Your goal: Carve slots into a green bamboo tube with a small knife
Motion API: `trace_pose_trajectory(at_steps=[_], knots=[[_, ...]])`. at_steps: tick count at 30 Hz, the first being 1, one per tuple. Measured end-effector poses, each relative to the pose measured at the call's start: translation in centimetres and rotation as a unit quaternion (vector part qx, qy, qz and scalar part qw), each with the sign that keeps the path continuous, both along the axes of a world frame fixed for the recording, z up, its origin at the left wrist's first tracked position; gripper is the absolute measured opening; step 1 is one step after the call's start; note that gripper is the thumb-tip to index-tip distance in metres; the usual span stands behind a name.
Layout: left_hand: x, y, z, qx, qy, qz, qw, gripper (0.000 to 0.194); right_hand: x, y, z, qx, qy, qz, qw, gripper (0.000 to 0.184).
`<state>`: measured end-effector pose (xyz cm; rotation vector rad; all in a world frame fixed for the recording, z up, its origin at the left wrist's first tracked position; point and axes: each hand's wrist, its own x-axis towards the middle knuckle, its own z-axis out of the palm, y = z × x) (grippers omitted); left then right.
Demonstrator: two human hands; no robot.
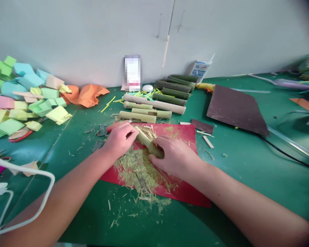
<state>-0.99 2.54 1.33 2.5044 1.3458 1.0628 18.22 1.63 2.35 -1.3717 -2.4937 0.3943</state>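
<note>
A pale green bamboo tube (146,141) with an open hollow end lies slantwise between my hands, above a red sheet (180,132). My right hand (173,156) is wrapped round its near end. At its far end, my left hand (122,139) is closed, with fingers and thumb pinched against the tube. Just behind the left hand a red handle-like thing (111,128) shows in part; whether the hand touches it I cannot tell. Greenish shavings and powder (136,168) cover much of the sheet and spill over its front edge.
Several bamboo tubes (154,103) lie in rows behind the sheet, near a phone (133,73) and a drink carton (201,71). Folded paper pieces (28,99) pile up left. A dark brown board (234,108) is at right; a white bent frame (50,185) stands front left.
</note>
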Motion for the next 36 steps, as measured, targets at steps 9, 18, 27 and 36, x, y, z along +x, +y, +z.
trace_pose_trajectory(at_steps=[9, 18, 27, 36], knots=[[0.08, 0.09, 0.00, -0.004, -0.002, 0.018, 1.000, 0.019, 0.06, -0.18, -0.20, 0.011, 0.003, -0.005, 1.000, 0.014], [0.41, -0.07, 0.02, 0.008, 0.006, 0.009, 1.000, 0.019, -0.19, -0.47, 0.09, -0.012, -0.012, -0.032, 0.999, 0.016], [0.09, 0.10, 0.04, 0.006, 0.011, 0.007, 1.000, 0.019, -0.44, -0.82, 0.20, -0.007, -0.020, -0.036, 0.999, 0.016], [0.25, -0.20, -0.05, 0.023, 0.013, -0.002, 1.000, 0.019, -0.48, -0.84, 0.14, -0.014, -0.025, -0.039, 0.999, 0.016]])
